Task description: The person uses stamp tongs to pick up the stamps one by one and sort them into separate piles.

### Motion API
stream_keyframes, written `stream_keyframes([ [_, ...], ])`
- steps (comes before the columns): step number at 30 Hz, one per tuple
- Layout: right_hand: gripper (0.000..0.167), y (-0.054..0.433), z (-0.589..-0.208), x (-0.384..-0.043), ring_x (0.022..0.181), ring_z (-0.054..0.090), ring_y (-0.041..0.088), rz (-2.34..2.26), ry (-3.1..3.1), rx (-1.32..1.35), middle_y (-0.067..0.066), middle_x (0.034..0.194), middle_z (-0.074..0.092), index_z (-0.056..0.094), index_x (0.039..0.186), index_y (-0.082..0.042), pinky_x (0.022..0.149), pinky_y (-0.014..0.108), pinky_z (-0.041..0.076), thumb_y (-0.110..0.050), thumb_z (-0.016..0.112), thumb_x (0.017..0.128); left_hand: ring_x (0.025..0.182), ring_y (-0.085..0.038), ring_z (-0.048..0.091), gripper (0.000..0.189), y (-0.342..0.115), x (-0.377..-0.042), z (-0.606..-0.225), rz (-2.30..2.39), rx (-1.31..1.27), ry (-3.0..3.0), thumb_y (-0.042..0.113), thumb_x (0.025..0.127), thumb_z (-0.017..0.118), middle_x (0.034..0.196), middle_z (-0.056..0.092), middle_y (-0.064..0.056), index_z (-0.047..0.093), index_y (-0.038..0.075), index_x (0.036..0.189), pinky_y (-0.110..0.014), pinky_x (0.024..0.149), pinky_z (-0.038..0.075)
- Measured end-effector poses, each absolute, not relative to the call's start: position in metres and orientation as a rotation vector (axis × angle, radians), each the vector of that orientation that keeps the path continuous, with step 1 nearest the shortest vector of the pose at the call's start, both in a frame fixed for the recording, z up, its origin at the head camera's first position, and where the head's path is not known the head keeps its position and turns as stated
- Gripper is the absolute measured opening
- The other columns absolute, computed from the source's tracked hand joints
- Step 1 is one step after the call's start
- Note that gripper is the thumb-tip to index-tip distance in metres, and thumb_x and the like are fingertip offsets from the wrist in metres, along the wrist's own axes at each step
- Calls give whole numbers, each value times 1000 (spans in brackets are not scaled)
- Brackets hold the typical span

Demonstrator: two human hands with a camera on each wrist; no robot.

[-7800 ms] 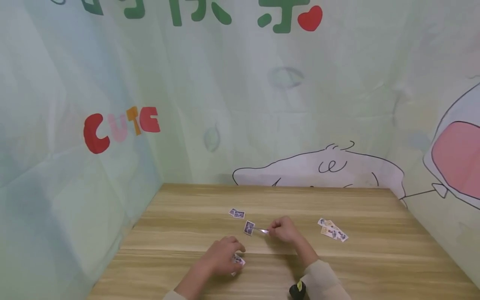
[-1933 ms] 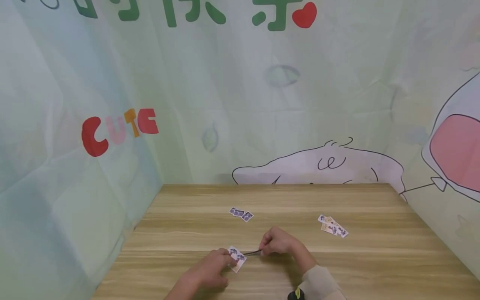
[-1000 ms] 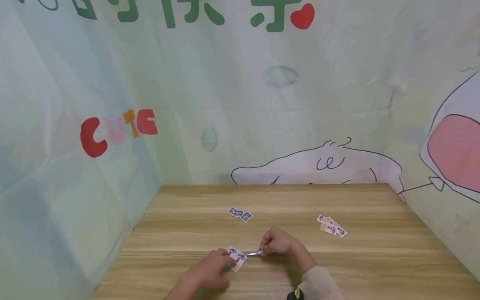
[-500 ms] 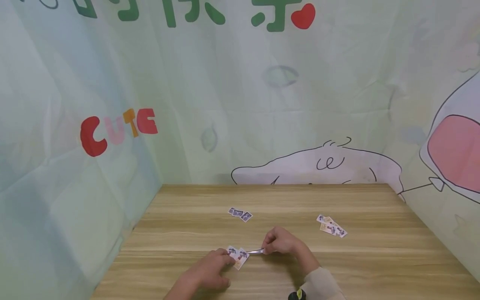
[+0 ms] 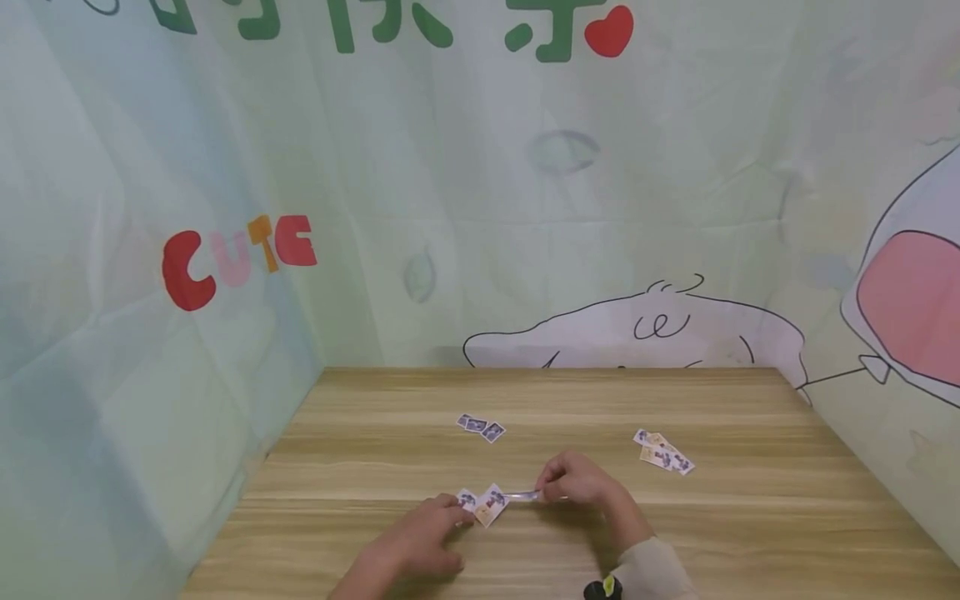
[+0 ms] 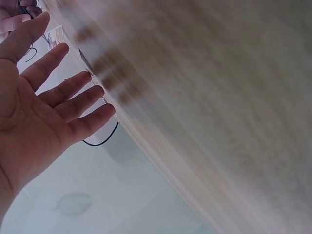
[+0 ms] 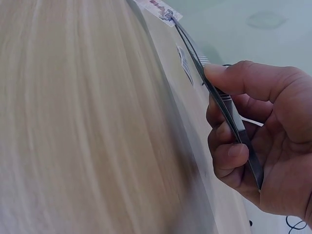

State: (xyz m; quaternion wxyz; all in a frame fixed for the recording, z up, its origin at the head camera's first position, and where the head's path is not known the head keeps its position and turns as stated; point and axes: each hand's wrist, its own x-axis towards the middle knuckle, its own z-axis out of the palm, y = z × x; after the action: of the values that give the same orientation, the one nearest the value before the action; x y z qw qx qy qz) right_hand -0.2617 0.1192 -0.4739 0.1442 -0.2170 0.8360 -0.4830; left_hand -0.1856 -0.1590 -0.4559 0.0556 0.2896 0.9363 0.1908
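Note:
My right hand (image 5: 581,482) holds metal tweezers (image 7: 228,105) between thumb and fingers. The tweezer tips pinch the corner of a small white-edged picture card (image 5: 492,505) printed with small figures. In the right wrist view that card (image 7: 160,10) hangs at the tips. Just left of it, a similar card (image 5: 466,498) lies partly under the fingertips of my left hand (image 5: 420,537). The left fingers are extended and spread in the left wrist view, where the palm (image 6: 34,122) shows.
Farther back on the wooden table (image 5: 360,467) lies a row of overlapping dark purple cards (image 5: 476,425). Several light printed cards (image 5: 662,455) overlap at the right. A black object (image 5: 602,588) sits by the right sleeve (image 5: 654,567). A printed curtain (image 5: 375,292) stands behind the table.
Earlier, the tweezers placed a dark card at the row's right end. They then gripped a light card beside the left hand, and it has slid right and away, uncovering the card beneath.

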Motion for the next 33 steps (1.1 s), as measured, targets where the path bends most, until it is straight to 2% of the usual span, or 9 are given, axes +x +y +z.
stream_keyframes([
  [10,12,131,-474,-260,62,49,15,-1406,2427,-622,0,70,62,68,82,-2,55,29,41,-1,66,70,102,-22,53,50,-160,-186,-455,593,880,2838,25,67,75,115,55,-5,64,11,113,-39,87,45],
  [19,12,143,-478,-260,58,48,16,-1427,2432,-607,0,69,60,68,83,-2,50,27,39,-3,66,71,105,-27,53,47,-162,-185,-453,633,847,2822,23,68,74,118,54,-9,64,12,113,-45,88,44],
  [24,14,150,-474,-258,62,49,18,-1464,2426,-565,1,71,60,68,85,0,53,29,41,-4,67,72,105,-27,52,48,-164,-186,-454,666,815,2818,22,69,72,119,53,-9,63,12,115,-46,88,44],
  [28,16,159,-475,-258,64,50,18,-1483,2429,-557,2,75,60,68,87,0,55,30,42,-5,66,72,107,-30,51,49,-165,-187,-454,693,786,2817,22,69,72,122,51,-13,63,11,116,-48,89,43],
  [33,15,169,-475,-257,58,47,13,-1513,2423,-633,-1,72,60,68,86,0,48,26,39,-7,63,73,110,-37,49,49,-167,-187,-453,701,778,2823,23,69,74,125,49,-20,63,9,115,-52,90,41],
])
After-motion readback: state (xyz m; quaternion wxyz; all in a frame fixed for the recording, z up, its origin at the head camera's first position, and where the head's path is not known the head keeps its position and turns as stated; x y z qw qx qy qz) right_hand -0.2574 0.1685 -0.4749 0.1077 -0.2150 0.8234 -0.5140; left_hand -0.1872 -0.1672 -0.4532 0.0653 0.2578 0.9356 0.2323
